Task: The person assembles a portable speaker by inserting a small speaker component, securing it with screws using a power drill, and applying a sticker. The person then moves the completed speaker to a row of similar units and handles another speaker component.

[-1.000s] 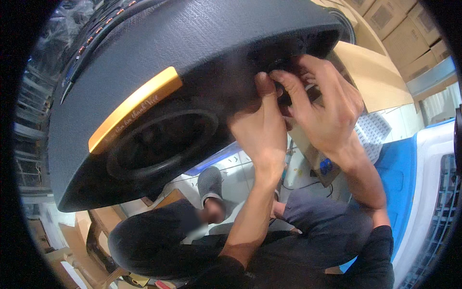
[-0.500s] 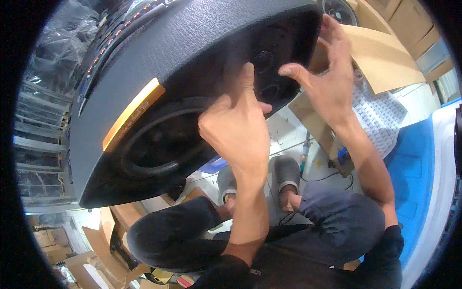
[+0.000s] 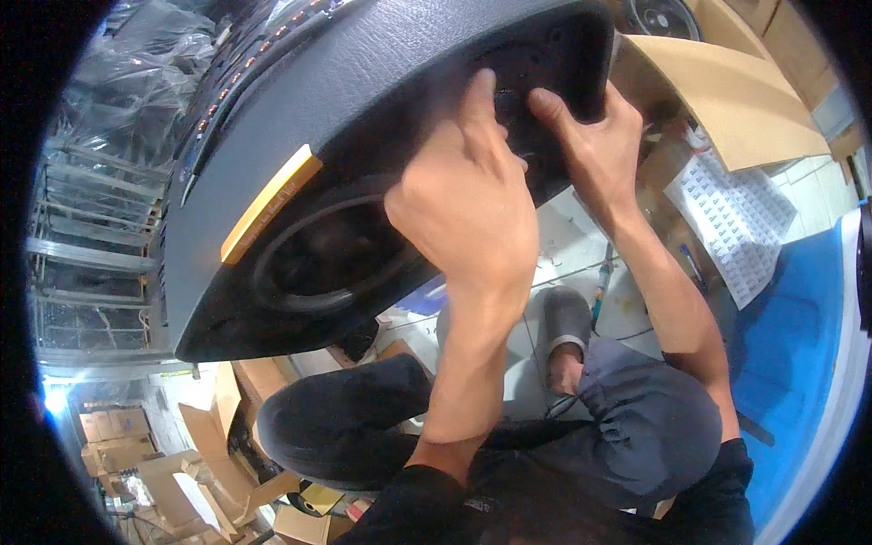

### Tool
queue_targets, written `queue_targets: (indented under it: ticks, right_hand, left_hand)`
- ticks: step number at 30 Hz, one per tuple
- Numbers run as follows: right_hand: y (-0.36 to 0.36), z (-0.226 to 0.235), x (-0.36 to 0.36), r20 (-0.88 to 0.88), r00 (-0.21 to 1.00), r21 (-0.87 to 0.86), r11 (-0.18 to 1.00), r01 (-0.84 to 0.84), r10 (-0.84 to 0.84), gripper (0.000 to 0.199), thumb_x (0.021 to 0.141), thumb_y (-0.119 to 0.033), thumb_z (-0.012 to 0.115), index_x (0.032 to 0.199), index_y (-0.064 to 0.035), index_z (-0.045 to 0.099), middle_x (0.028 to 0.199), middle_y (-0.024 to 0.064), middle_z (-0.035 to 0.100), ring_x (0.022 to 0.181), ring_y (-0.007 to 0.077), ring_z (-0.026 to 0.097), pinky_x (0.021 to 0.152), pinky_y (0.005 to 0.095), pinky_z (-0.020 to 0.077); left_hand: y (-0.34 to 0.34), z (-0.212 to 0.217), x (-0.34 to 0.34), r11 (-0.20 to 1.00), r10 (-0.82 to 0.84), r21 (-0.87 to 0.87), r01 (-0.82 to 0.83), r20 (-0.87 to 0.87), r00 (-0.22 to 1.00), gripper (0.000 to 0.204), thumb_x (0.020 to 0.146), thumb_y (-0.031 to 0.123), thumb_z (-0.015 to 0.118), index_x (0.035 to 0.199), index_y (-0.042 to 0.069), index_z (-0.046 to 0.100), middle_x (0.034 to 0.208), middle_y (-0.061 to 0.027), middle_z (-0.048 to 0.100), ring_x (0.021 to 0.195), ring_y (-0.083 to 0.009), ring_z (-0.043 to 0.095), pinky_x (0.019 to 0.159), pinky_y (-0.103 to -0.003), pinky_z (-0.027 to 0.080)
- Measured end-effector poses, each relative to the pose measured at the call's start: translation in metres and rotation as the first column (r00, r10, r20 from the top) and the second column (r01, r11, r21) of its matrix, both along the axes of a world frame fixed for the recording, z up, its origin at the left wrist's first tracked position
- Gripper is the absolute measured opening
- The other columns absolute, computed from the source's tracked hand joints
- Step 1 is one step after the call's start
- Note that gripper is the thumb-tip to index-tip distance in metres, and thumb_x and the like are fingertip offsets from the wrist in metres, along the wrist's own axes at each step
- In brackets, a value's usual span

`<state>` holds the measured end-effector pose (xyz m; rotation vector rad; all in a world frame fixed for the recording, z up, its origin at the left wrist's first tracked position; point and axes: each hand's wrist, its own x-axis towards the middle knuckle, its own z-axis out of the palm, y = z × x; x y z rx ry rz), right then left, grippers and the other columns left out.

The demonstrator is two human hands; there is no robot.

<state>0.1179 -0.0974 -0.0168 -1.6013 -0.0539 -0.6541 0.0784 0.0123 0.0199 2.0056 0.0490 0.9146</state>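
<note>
Here we are at the black speaker cabinet (image 3: 391, 100), filling the space ahead of the person, its long axis slanting from lower left up to the right. Both hands are up at its right-hand end! The left hand (image 3: 472, 204) lies over the dark front panel, one digit stretched forward, the rest bent and partly hidden — whether it grasps anything, I can't tell. The right hand (image 3: 595, 145) is nearer the end edge, thumb spread in front of the panel, other fingers going out of sight behind; its hold can't be judged either. The panel's far end lies just ahead of both hands, while the gold strip (image 3: 272, 204) and round recess (image 3: 331, 250) sit off to the left.

Now the containers: an open carton (image 3: 209, 422) at lower left has something dark within — too murky to name. Upper right, a round speaker (image 3: 663, 18) sits beyond a tan cardboard panel (image 3: 740, 100).
</note>
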Motion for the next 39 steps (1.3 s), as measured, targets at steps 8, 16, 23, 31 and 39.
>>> queue_targets:
  ticks: [8, 16, 23, 31, 39]
  right_hand:
    - [-0.003, -0.011, 0.007, 0.096, 0.994, -0.05, 0.998, 0.049, -0.045, 0.043, 0.077, -0.031, 0.084, 0.103, 0.0017, 0.072, 0.087, 0.0136, 0.076, 0.078, 0.02, 0.073, 0.075, 0.0344, 0.0565]
    - [-0.002, -0.012, 0.008, 0.08, 0.989, -0.084, 0.988, 0.127, -0.121, 0.05, 0.075, -0.042, 0.084, 0.097, 0.0012, 0.074, 0.083, 0.0136, 0.075, 0.075, 0.0218, 0.073, 0.074, 0.0348, 0.0566]
    - [0.002, -0.012, 0.002, 0.02, 0.995, -0.084, 0.991, 0.102, -0.101, 0.055, 0.081, -0.045, 0.081, 0.106, 0.0035, 0.071, 0.095, 0.0112, 0.075, 0.086, 0.0203, 0.071, 0.082, 0.0314, 0.0554]
    - [0.002, -0.015, 0.002, 0.007, 0.982, -0.091, 0.978, 0.187, -0.187, 0.059, 0.079, -0.049, 0.082, 0.106, 0.0034, 0.073, 0.093, 0.011, 0.075, 0.086, 0.02, 0.071, 0.083, 0.0314, 0.0559]
    - [0.004, -0.013, -0.002, -0.018, 0.983, -0.077, 0.981, 0.179, -0.181, 0.06, 0.078, -0.049, 0.082, 0.107, 0.0027, 0.073, 0.095, 0.0116, 0.075, 0.088, 0.0208, 0.071, 0.083, 0.0321, 0.056]
  left_hand:
    - [0.056, 0.023, -0.041, 0.84, -0.015, 0.452, -0.3, 0.572, 0.82, 0.022, 0.08, 0.006, 0.081, 0.096, 0.001, 0.066, 0.094, -0.0095, 0.066, 0.092, -0.0211, 0.061, 0.083, -0.035, 0.05]
    - [0.057, 0.044, -0.002, 0.471, 0.142, 0.78, -0.413, 0.395, 0.908, 0.096, 0.046, 0.048, 0.094, 0.126, 0.009, 0.058, 0.119, -0.0094, 0.064, 0.119, -0.0325, 0.054, 0.103, -0.048, 0.038]
    - [0.054, 0.037, 0.002, 0.462, 0.15, 0.743, -0.484, 0.472, 0.869, 0.077, 0.047, 0.043, 0.094, 0.111, 0.011, 0.067, 0.106, -0.0036, 0.067, 0.105, -0.0272, 0.061, 0.093, -0.044, 0.041]
    - [0.051, 0.039, 0.003, 0.47, 0.169, 0.734, -0.489, 0.469, 0.867, 0.069, 0.051, 0.039, 0.094, 0.109, 0.011, 0.069, 0.104, -0.0035, 0.069, 0.103, -0.0269, 0.061, 0.094, -0.044, 0.042]
    - [0.048, 0.04, 0.0, 0.499, 0.193, 0.729, -0.469, 0.434, 0.88, 0.062, 0.055, 0.033, 0.094, 0.107, 0.011, 0.068, 0.103, -0.0058, 0.07, 0.103, -0.0279, 0.062, 0.096, -0.043, 0.042]
